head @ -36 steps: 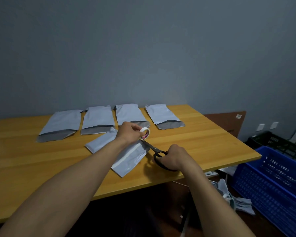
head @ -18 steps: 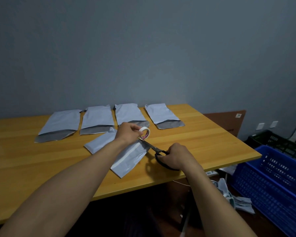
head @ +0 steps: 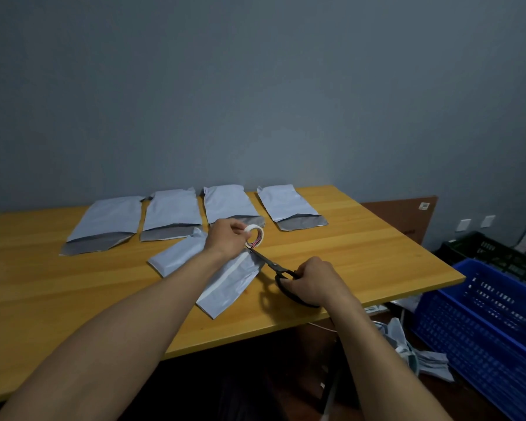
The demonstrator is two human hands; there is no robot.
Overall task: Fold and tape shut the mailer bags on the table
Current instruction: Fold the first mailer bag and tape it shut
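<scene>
Left hand (head: 225, 240) grips tape roll (head: 254, 236), right hand (head: 313, 281) grips scissors (head: 274, 265); a crooked snip could tangle the tape.

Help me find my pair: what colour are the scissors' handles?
Black; the head view shows the scissors gripped by the right hand.

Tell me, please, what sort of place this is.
Probably a small packing or shipping room: grey mailer bags lie in a row on a wooden table, a blue plastic crate stands beside it, the left hand holds a tape roll, the right hand scissors.
</scene>
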